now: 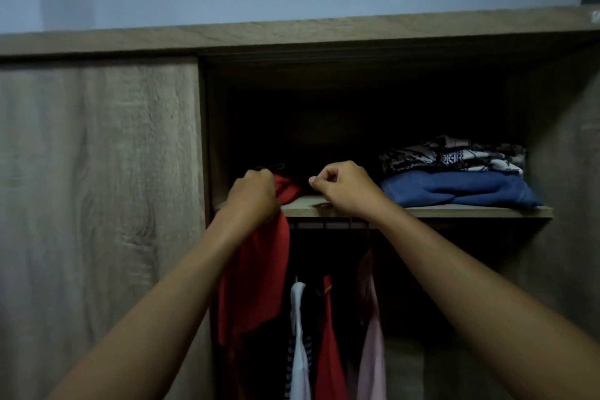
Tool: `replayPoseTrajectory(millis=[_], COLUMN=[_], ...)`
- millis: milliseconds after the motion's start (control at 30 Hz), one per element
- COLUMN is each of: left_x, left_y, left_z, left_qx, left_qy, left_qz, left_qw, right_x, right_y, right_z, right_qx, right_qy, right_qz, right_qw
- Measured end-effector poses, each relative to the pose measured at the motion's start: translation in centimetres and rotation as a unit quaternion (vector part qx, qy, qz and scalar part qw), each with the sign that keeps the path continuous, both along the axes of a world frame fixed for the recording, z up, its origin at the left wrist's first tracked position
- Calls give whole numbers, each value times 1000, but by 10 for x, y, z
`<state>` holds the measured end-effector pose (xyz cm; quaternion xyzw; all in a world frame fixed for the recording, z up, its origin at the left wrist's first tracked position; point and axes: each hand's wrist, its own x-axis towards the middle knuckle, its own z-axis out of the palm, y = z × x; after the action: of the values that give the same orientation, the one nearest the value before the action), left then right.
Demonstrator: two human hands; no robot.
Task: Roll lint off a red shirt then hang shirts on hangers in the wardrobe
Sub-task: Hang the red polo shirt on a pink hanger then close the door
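Red shirt [259, 256] gripped by left hand [251, 196], right hand [344, 187] seemingly fisted

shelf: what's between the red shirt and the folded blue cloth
In the head view, only the right hand over bare shelf board lies between the red shirt and blue cloth.

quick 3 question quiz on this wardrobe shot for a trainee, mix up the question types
1. True or false: the left hand grips the red shirt at the front edge of the shelf.
2. Multiple choice: what lies directly under the patterned folded cloth? A) a white towel B) the blue folded garment C) a black bag
3. Fill in: the right hand is closed into a loose ____ above the shelf edge.

Key
1. True; the shirt drapes down below the shelf.
2. B
3. fist; whether it pinches anything is too dark to tell.
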<state>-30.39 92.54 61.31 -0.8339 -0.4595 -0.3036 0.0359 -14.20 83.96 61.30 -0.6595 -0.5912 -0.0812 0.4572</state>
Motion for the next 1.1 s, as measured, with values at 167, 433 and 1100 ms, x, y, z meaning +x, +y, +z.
replayPoseTrajectory(millis=[167,433,1100], left_x=[-24,-30,-45], left_y=[-27,-39,-85], left_z=[-16,-47,-49], left_qx=[16,100,-388], left_qy=[-7,56,-432], left_qz=[-135,-276,-254], left_qw=[991,954,774], right_x=[-11,-32,-40], right_y=[28,61,-99], right_z=[5,25,-66], right_qx=[3,-167,175], right_qy=[28,15,-133], right_qz=[-51,-115,102], right_qw=[998,979,970])
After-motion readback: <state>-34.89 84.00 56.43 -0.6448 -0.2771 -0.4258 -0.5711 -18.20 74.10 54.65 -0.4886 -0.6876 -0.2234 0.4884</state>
